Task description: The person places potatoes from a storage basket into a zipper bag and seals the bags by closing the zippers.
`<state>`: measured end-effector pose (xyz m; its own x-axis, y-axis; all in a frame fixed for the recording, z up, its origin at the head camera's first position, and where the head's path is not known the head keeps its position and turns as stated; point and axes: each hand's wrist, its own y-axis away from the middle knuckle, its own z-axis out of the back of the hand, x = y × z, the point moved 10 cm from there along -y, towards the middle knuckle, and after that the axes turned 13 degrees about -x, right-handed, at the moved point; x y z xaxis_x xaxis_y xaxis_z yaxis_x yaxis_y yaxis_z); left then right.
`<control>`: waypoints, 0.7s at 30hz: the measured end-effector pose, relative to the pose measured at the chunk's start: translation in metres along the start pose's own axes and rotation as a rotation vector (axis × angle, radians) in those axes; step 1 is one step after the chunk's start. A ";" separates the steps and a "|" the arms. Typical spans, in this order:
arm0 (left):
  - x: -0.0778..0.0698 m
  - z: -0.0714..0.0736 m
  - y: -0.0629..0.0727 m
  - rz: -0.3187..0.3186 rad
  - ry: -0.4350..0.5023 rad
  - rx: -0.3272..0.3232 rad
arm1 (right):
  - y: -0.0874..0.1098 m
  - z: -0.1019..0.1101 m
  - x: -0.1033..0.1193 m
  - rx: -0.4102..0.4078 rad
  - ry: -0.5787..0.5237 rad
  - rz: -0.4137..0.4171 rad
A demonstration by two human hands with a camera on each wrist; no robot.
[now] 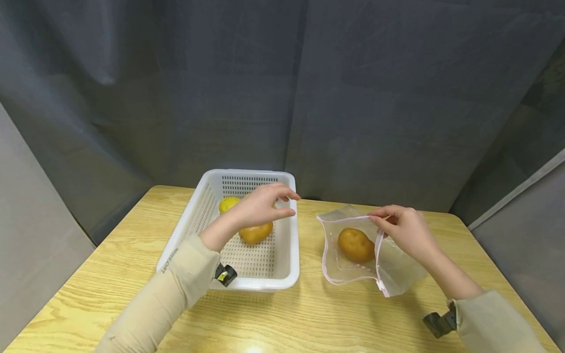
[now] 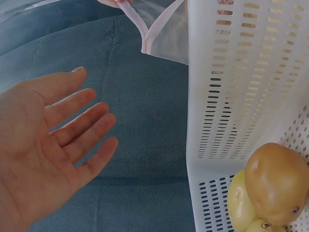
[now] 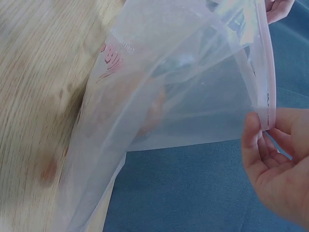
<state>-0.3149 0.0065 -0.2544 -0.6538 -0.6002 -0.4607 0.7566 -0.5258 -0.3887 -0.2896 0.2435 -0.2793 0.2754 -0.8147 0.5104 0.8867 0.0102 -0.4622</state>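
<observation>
Above the white basket [image 1: 269, 283], your left hand [image 1: 265, 203] hung with its fingers apart; well away from it, your right hand [image 1: 403, 230] pinched the rim of the clear bag [image 1: 397, 274], which rested on the table [image 1: 318, 323] with a potato [image 1: 355, 245] inside.

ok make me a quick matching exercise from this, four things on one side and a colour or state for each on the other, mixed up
1. left hand
2. bag
3. right hand
4. basket

A. white, slotted
B. pinches the bag's edge
C. holds nothing
D. see-through, pink-edged

Pairs: 1-C, 2-D, 3-B, 4-A
</observation>
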 end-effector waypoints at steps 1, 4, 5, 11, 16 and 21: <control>0.000 0.000 0.000 0.000 0.001 0.002 | 0.000 0.000 0.000 0.002 0.000 -0.002; 0.000 -0.001 -0.001 -0.002 0.005 0.001 | 0.001 -0.001 -0.001 0.004 0.004 -0.006; 0.000 -0.001 -0.001 -0.004 0.008 -0.001 | 0.001 0.000 -0.001 0.003 0.002 -0.005; 0.004 -0.002 -0.001 0.009 0.011 0.004 | 0.003 0.000 -0.001 0.004 -0.015 -0.013; 0.010 -0.003 -0.001 0.016 0.007 0.003 | 0.004 -0.001 -0.003 0.009 -0.010 -0.020; 0.018 -0.001 -0.003 0.022 0.021 -0.023 | 0.004 -0.003 -0.002 0.013 -0.003 -0.019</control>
<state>-0.3294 -0.0021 -0.2625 -0.6367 -0.5984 -0.4863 0.7711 -0.4982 -0.3965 -0.2872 0.2440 -0.2844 0.2592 -0.8132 0.5211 0.8967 0.0021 -0.4427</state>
